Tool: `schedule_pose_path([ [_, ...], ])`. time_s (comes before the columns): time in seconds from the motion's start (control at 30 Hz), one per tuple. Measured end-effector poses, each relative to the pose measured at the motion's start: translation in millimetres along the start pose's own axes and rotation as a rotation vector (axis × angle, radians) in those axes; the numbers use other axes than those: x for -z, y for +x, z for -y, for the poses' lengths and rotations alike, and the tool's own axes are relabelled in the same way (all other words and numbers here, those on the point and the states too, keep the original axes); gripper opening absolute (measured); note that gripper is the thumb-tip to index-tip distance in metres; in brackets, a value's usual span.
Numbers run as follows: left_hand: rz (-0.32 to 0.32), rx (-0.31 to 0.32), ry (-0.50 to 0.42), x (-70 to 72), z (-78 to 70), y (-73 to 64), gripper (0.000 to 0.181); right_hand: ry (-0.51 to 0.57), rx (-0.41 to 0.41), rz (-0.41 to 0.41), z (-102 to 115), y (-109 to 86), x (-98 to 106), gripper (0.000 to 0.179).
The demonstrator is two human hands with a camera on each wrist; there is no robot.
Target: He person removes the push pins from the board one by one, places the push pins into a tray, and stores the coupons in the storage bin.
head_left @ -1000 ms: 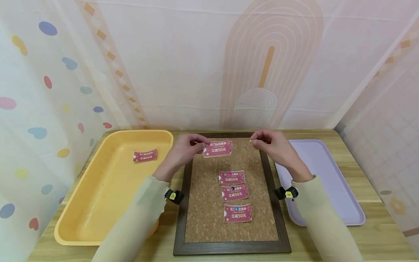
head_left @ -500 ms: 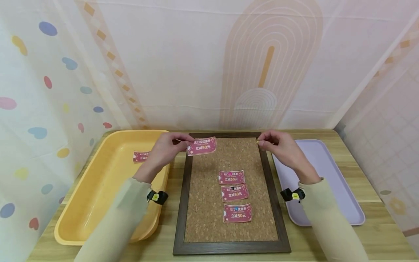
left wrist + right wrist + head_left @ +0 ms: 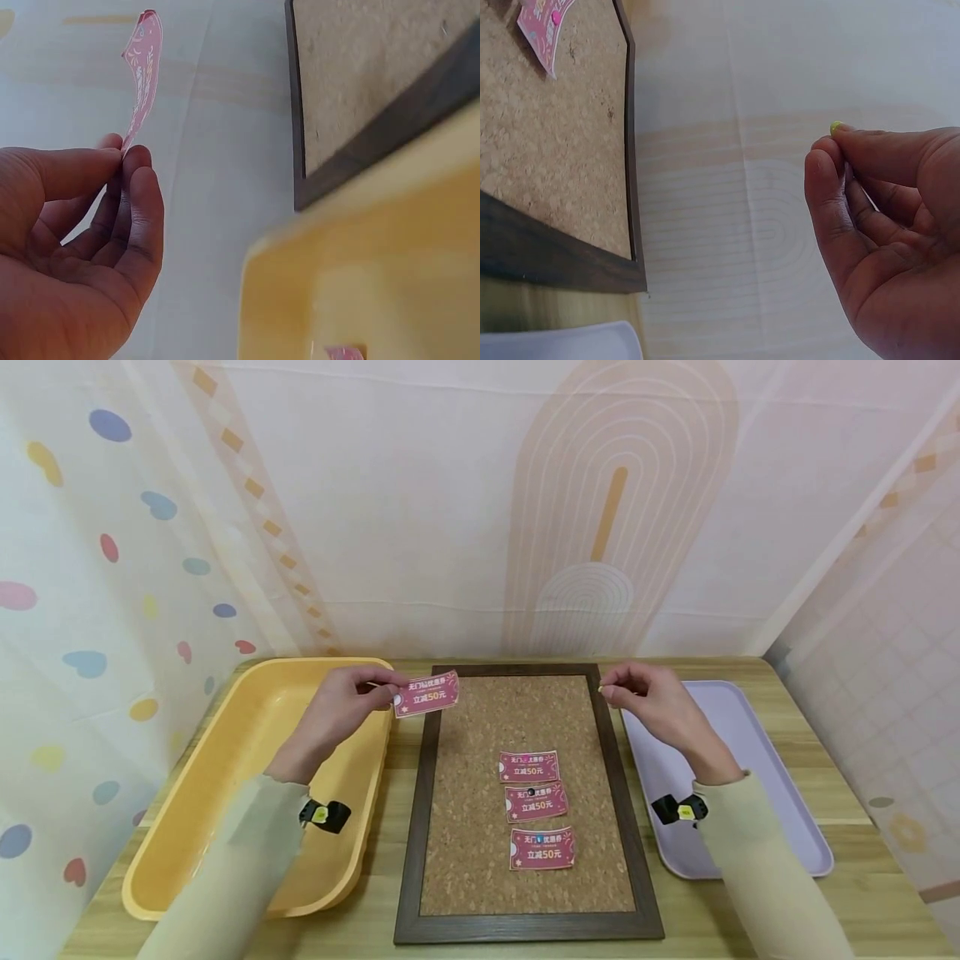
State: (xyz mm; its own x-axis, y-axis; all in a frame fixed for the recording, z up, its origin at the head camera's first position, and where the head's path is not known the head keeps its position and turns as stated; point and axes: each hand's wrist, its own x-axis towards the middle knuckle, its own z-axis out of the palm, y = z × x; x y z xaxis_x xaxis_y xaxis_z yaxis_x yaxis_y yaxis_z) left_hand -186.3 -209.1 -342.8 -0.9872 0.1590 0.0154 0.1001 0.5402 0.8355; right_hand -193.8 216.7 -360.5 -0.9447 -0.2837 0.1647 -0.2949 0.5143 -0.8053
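Observation:
My left hand pinches a pink paper coupon by its left end, holding it up between the yellow tub and the corkboard. In the left wrist view the coupon appears nearly edge-on above thumb and forefinger. Over by the board's right far corner, my right hand pinches a small yellow pushpin between thumb and fingertips. Three matching coupons are pinned in a column on the cork: the upper coupon by a pink pin, the middle coupon by a black one, the lower coupon by a blue one.
A deep yellow tub stands to the left, with part of another coupon inside, hidden in the head view. To the right lies a shallow lilac tray. A patterned curtain closes off the table's back.
My left hand has carried its coupon leftward from over the board towards the tub, covering the coupon inside. My right hand has shifted slightly right, still pinching the pushpin.

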Motion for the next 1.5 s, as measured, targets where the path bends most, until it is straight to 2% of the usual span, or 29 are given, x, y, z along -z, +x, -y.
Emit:
schedule_pose_path([
  [0.33, -0.030, 0.047, -0.013, 21.9, 20.3, -8.1, 0.025, -0.017, -0.040, -0.001, -7, -5.6, 5, 0.016],
  [0.57, -0.048, 0.054, 0.061, 35.3, 32.5, -14.4, 0.026, -0.025, -0.057, -0.004, -9, -6.5, 8, 0.015],
  [1.0, -0.083, 0.080, 0.133, 59.0, 56.0, -22.6, 0.024, -0.054, -0.076, 0.001, -19, -9.9, 12, 0.015],
  [1.17, -0.078, 0.083, 0.163, 67.4, 64.4, -25.0, 0.024, -0.069, -0.075, 0.005, -24, -11.4, 16, 0.015],
  [1.5, -0.033, 0.114, 0.110, 79.7, 80.2, -25.0, 0.028, -0.080, -0.079, -0.002, -34, -15.7, 24, 0.013],
])
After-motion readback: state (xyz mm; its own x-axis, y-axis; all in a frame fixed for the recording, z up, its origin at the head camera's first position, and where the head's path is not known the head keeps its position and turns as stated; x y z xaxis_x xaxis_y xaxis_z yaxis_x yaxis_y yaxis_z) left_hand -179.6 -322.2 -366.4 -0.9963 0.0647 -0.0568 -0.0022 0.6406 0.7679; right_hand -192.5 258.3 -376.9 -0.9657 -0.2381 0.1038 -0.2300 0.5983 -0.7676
